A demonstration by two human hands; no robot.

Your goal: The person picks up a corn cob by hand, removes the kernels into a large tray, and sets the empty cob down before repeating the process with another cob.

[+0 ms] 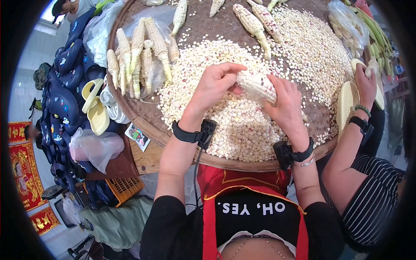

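An ear of corn [257,86], pale with some dark red kernels, is held between my two hands over the kernel pile. At its left end, the bent fingers and thumb of my left hand [216,84] close on it. My right hand [287,104] wraps round its right end, thumb underneath. Below them lies a heap of loose white and yellow kernels [234,138] in a wide round woven tray [145,120]. Several stripped cobs [157,41] lie on plastic at the tray's left side. Whole ears [250,24] with red kernels rest farther back.
At the right, another person's hand [366,84] is by a pale yellow slipper [348,104]. A plastic bag [346,24] and green husks [377,39] lie at the tray's right rim. Left stand dark blue clogs [65,104], yellow slippers [98,115] and an orange crate [125,190].
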